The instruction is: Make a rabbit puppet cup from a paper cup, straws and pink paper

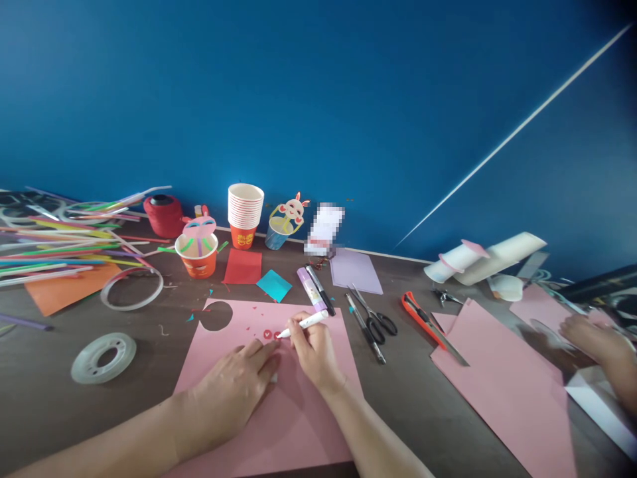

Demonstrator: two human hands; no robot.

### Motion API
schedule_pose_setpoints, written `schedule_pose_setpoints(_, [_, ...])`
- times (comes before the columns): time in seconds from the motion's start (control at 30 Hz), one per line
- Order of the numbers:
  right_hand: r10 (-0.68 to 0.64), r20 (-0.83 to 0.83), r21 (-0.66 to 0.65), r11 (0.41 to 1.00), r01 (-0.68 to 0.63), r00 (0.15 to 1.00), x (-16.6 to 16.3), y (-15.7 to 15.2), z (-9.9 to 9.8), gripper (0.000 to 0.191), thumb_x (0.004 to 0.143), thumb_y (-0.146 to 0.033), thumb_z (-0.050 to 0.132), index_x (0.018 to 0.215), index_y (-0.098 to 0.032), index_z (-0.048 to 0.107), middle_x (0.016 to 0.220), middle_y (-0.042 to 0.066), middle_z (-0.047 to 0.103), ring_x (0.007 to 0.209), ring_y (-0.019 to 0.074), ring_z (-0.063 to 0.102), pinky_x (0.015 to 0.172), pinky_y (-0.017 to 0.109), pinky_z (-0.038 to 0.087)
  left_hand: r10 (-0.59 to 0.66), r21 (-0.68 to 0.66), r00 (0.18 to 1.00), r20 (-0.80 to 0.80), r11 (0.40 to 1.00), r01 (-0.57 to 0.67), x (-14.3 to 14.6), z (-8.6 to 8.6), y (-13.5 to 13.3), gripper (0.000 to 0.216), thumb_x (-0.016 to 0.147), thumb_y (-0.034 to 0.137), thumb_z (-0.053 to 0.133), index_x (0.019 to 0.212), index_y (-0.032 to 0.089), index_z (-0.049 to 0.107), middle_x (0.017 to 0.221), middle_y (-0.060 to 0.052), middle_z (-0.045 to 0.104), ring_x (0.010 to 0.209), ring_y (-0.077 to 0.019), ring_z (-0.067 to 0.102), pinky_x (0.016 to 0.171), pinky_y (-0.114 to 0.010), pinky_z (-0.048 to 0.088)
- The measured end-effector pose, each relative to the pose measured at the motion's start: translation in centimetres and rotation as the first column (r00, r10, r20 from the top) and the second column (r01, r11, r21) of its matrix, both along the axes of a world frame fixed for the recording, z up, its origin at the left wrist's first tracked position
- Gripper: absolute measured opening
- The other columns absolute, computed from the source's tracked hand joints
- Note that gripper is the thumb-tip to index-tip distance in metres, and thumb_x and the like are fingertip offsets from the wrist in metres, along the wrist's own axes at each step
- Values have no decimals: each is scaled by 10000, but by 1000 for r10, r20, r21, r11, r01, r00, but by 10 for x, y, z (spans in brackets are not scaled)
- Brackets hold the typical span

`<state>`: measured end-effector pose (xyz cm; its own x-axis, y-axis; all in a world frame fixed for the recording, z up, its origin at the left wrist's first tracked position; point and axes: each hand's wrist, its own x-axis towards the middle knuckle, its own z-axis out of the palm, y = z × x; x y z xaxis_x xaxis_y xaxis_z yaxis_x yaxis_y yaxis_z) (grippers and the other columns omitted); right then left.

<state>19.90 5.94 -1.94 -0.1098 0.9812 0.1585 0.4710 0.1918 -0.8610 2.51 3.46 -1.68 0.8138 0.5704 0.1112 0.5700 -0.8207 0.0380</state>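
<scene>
Left along the far edge of the table (154, 372), drinking straws (60, 232) lie heaped, some over an orange sheet (74, 292); a tape roll (82, 365) lies flat, closer to the near edge. Beside the far edge follow a red thread spool (163, 219), a paper cup (202, 267) with a pink figure (199, 227), stacked cups (245, 202) and a blue cup (277, 237) with a rabbit figure (293, 210). By the near edge, a pink sheet (288, 425), its far left corner notched by a round cut, bears small red discs (267, 334). The left hand (231, 385) presses on this sheet, fingertips just beside the discs; whether its grip pinches anything underneath, I cannot tell. The right hand (314, 352) has its grip closed around a white marker (313, 319), tip at the discs. Rightward lie scissors (374, 320), then a utility knife (425, 320) partly over pink sheets (512, 385); beyond them is another person's hand (590, 335).
</scene>
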Motion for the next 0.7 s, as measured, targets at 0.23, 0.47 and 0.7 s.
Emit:
schedule_pose_setpoints(0.23, [-29, 17, -11, 1000, 29, 999, 0, 1, 1, 260, 893, -322, 380, 696, -181, 476, 606, 12, 563, 590, 147, 562, 547, 216, 394, 21, 13, 999, 33, 1000, -21, 0, -1, -2, 333, 823, 130, 396, 1127, 117, 531, 1246, -127, 493, 982, -254, 483, 796, -367, 445])
schedule_pose_setpoints(0.47, [-43, -8, -8, 999, 43, 999, 0, 1, 0, 271, 890, -333, 387, 681, -181, 470, 578, 0, 546, 542, 133, 536, 531, 214, 380, 18, 4, 997, 75, 1000, -19, 0, -2, 0, 329, 838, 137, 376, 1125, 128, 538, 1239, -117, 506, 1014, -243, 477, 822, -357, 432])
schedule_pose_setpoints(0.7, [-39, -27, -14, 999, 39, 999, 0, 1, -1, 270, 884, -332, 396, 674, -180, 470, 579, 1, 548, 545, 135, 538, 521, 212, 377, 29, 13, 997, 68, 999, -30, 0, -4, 0, 334, 841, 150, 364, 1121, 127, 545, 1238, -120, 505, 1018, -253, 471, 798, -359, 439])
